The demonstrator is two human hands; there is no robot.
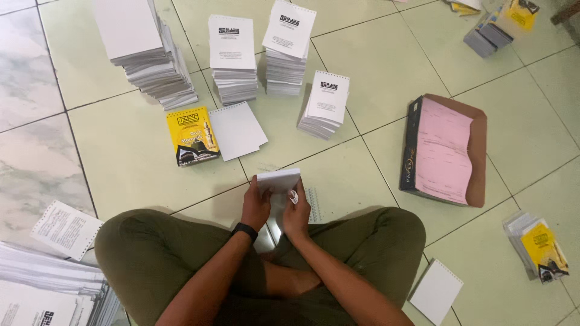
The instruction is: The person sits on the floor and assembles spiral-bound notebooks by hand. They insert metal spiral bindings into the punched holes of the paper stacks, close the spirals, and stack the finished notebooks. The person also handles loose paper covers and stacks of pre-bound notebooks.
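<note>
I sit cross-legged on a tiled floor. My left hand [255, 205], with a black band on the wrist, grips the left side of a small white punched booklet [279, 180] held above my lap. My right hand [297, 212] pinches a white spiral wire coil [293, 197] against the booklet's lower edge. Another strip of coil [312, 204] lies on the floor just right of that hand.
Stacks of white printed pages [233, 60] stand ahead, beside a tall leaning pile [148, 51]. A yellow-covered booklet [191, 136] and a blank sheet [237, 130] lie nearer. An open brown box holding pink paper [446, 150] sits right. More booklets [538, 244] and paper piles [48, 290] flank my legs.
</note>
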